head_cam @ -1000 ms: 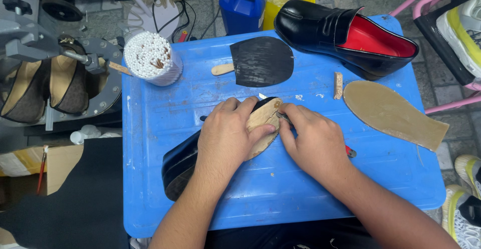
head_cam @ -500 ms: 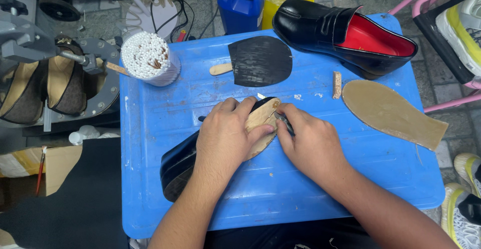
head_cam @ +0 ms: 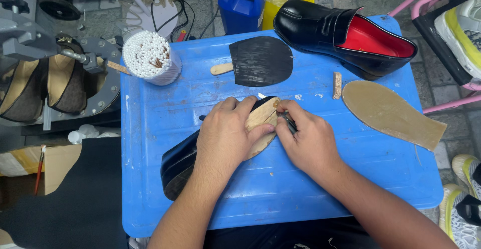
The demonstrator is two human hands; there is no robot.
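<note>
The left hand point(head_cam: 228, 139) lies flat and pressing on the upturned black leather shoe with its tan sole point(head_cam: 258, 129), fingers spread over it. The right hand point(head_cam: 308, 141) pinches a thin dark metal tool point(head_cam: 289, 122) at the sole's far right edge. The shoe sits mid blue plastic worktop point(head_cam: 165, 98), its long axis running near-left to far-right, heel end near-left. Both hands touch it; the right hand is nearer the toe end. Far right lies a loose tan insole point(head_cam: 391, 111)
</note>
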